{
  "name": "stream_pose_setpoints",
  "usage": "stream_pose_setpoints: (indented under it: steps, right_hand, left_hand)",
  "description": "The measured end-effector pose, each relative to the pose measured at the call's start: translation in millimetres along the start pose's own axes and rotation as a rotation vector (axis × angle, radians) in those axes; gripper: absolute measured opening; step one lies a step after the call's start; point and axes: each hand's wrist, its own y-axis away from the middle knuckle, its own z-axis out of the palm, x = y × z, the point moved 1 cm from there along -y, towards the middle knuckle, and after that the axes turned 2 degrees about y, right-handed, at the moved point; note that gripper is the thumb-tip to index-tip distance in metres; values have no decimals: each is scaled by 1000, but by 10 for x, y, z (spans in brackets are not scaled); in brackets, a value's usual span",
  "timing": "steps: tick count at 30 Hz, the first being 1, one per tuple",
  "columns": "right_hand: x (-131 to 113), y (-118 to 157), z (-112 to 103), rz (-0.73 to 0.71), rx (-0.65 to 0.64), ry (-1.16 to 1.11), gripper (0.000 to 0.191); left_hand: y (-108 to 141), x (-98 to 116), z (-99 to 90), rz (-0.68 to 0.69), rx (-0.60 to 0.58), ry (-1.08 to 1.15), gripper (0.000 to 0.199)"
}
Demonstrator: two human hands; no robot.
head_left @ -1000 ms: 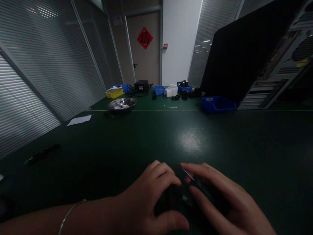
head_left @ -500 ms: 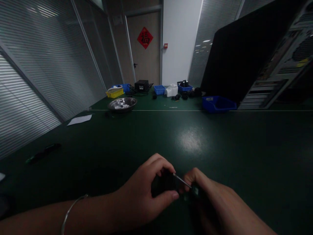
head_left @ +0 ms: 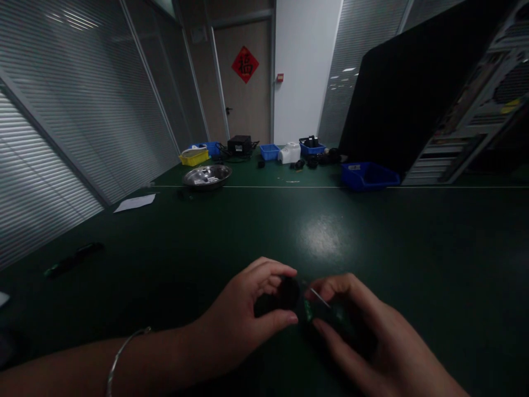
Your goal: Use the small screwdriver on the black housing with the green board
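Fingers of the left hand (head_left: 237, 314) clasp 1 dark part (head_left: 290, 293), the right hand (head_left: 378, 336) 1 thin-shafted tool (head_left: 320, 298), green tabletop (head_left: 248, 231) stretching open toward 1 rimmed bowl (head_left: 223, 172).

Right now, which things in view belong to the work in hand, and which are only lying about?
In use, it seems:
dark object, in the left hand
thin-shafted tool, in the right hand

Apparently just lying about:
metal bowl
large blue bin
yellow tray
white paper
slender dark item
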Motion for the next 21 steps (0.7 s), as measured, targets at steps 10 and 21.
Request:
stream_pose_setpoints:
  steps: [10, 21]
  right_hand:
    - [-149, -21, 1, -128, 255, 20, 12]
    - [-89, 4, 0, -147, 156, -42, 15]
  left_hand:
    - [54, 28, 81, -9, -108, 59, 45]
    - [43, 39, 96, -39, -87, 79, 44]
